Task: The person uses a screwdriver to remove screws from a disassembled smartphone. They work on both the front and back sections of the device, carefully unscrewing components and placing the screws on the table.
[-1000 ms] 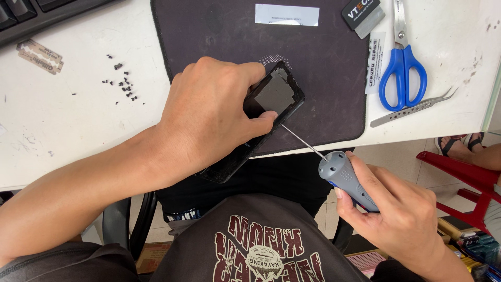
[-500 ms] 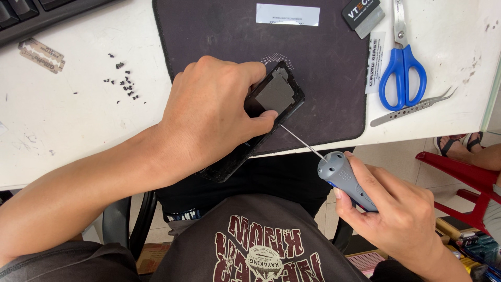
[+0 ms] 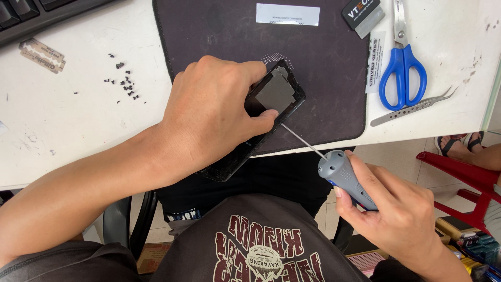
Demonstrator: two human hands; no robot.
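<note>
My left hand (image 3: 209,115) presses down on an opened black phone (image 3: 271,96) that lies at an angle on a dark work mat (image 3: 323,68), hanging over the table's front edge. A grey square plate shows inside the phone. In my right hand (image 3: 396,214) is a grey-and-blue screwdriver (image 3: 344,175). Its thin shaft points up-left, and the tip touches the phone's edge beside my left thumb.
Blue-handled scissors (image 3: 402,65) and metal tweezers (image 3: 412,107) lie on the white table at the right. A razor blade (image 3: 42,55), black crumbs (image 3: 125,86) and a keyboard (image 3: 31,13) are at the left. A red stool (image 3: 464,172) and another person's sandalled foot (image 3: 462,143) are below right.
</note>
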